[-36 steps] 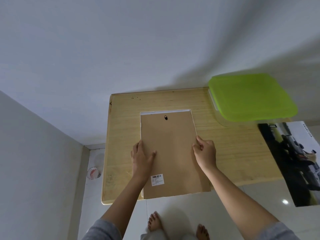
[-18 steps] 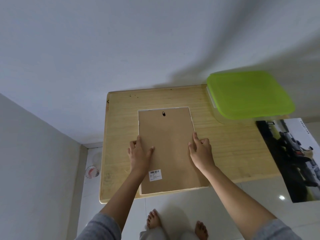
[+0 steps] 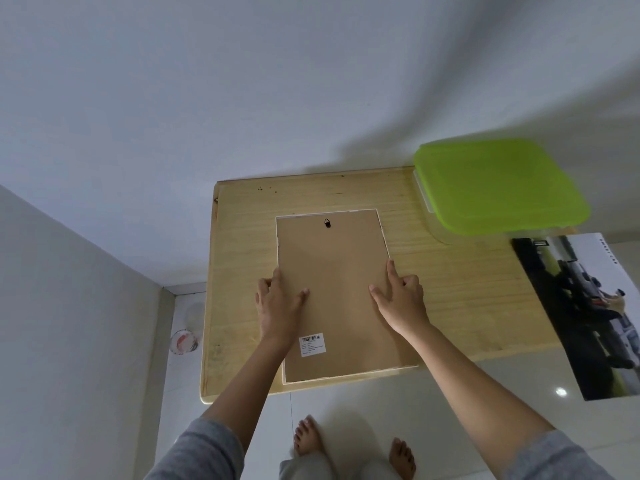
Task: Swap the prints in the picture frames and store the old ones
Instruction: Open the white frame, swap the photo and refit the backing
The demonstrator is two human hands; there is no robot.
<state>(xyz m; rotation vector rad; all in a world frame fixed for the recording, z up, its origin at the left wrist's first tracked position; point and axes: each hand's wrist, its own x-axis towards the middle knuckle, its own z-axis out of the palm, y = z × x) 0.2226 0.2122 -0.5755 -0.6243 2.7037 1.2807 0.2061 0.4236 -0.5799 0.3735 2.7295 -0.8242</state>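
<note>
The picture frame [image 3: 334, 296] lay face down on the table [image 3: 467, 289], its near edge overhanging. The left hand [image 3: 278, 308] and right hand [image 3: 401, 299] pressed its sides with spread fingers (gripping nothing); a careless shove could tip it off.

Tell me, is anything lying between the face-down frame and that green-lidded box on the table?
Nothing visible does. Only bare table separates the frame, which both hands touch, from the green-lidded box. The lid itself is shut, though.
</note>
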